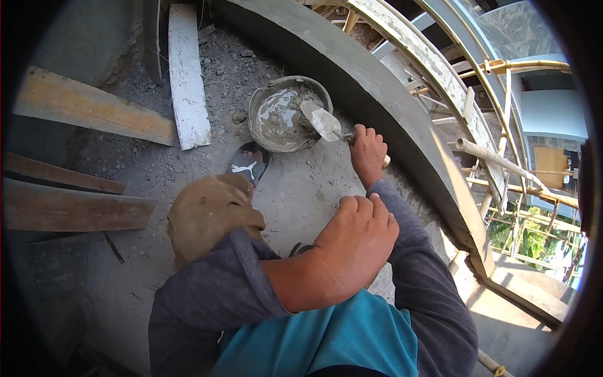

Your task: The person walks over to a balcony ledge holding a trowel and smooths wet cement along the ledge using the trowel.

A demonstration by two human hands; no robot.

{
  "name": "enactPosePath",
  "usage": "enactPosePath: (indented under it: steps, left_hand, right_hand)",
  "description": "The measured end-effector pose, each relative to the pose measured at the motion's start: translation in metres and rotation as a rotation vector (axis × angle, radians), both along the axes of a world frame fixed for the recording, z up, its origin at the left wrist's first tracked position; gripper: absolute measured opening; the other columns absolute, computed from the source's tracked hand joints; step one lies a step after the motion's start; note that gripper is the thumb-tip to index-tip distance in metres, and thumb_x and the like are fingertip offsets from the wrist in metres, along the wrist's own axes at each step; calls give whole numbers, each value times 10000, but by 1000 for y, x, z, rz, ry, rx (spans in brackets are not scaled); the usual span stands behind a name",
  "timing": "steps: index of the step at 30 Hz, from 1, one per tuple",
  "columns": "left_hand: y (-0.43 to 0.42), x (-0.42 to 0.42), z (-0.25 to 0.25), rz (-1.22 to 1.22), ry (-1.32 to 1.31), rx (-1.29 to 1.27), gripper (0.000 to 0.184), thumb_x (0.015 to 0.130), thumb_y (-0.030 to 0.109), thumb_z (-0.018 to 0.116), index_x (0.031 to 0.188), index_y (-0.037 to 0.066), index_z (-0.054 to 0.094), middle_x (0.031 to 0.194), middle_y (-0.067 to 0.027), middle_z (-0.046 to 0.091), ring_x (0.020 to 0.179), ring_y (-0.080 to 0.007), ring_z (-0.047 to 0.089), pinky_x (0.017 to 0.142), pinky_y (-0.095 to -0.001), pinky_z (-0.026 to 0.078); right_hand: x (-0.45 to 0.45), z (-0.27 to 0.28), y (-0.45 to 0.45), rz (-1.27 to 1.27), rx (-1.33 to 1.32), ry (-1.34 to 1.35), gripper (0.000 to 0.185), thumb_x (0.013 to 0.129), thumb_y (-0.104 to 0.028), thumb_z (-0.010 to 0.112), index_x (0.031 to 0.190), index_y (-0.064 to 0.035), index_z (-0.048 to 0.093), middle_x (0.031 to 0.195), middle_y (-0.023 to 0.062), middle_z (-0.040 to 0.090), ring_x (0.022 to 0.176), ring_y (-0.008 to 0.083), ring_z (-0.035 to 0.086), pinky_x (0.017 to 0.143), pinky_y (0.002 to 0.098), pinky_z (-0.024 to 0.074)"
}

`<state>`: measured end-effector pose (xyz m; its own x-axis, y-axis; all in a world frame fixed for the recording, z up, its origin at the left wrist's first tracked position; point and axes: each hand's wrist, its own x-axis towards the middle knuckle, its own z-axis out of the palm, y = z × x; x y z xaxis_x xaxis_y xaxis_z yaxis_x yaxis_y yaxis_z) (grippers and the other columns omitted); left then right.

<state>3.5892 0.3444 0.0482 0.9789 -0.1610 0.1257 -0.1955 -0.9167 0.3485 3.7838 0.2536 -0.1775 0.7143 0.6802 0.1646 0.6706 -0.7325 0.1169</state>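
A round bucket (257, 129) holds wet grey mortar with watery patches on top. My right hand (368, 154) is wrapped round the handle of a trowel (325, 124), whose blade lies over the bucket's right rim, its tip above the mortar. Nearer the camera, my left hand (358, 242) is raised in front of my body beside my right forearm. Its back faces up and its fingers bend away, so whatever is under them is hidden.
A low curved cement wall (377, 94) runs past the bucket's right side, with bamboo scaffolding (502, 163) beyond. A white board (187, 81) and wooden planks (94, 107) lie left. My sandalled foot (250, 162) is just below the bucket.
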Motion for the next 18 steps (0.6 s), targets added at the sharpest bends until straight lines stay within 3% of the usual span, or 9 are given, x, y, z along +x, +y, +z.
enactPosePath:
  steps: [3,6,11,14,16,18]
  left_hand:
    - [-5,-1,-2,-18,-31,33,242,770,162,606,977,37,610,1023,-162,634,800,-187,583,684,-299,426]
    - [-6,0,-2,-4,-43,27,235,773,154,592,975,35,612,1011,-161,637,796,-189,584,681,-299,427]
    - [-2,-2,0,-1,10,36,253,775,158,591,992,28,612,1039,-169,634,806,-197,588,696,-304,432]
    - [-2,-1,-1,14,-36,24,262,774,157,591,999,24,612,1044,-171,631,820,-204,592,708,-308,437]
    - [-6,-1,-2,17,-34,25,261,777,157,587,1000,24,613,1045,-175,630,836,-210,594,721,-310,441]
    - [-9,1,0,-10,-8,36,265,780,158,584,1005,23,614,1049,-175,630,840,-209,594,724,-311,441]
  right_hand:
    - [-8,-16,-12,46,-237,-56,183,814,-181,615,985,-167,549,897,53,530,796,247,578,601,396,446]
    - [-18,-13,-43,118,-286,28,143,826,-124,561,963,-164,548,885,66,518,791,252,555,607,389,444]
    - [-4,23,-94,153,-392,69,170,806,-119,576,968,-158,543,885,78,520,784,253,572,621,397,465]
    - [1,43,-98,105,-215,289,170,846,-226,601,993,-145,576,878,113,580,794,289,617,652,420,488]
    - [0,60,-76,17,48,650,283,872,-341,627,1002,-91,602,850,174,621,819,330,633,700,428,488]
    - [7,32,-63,-24,181,769,333,879,-376,626,1020,-75,609,864,191,634,841,348,634,717,432,486]
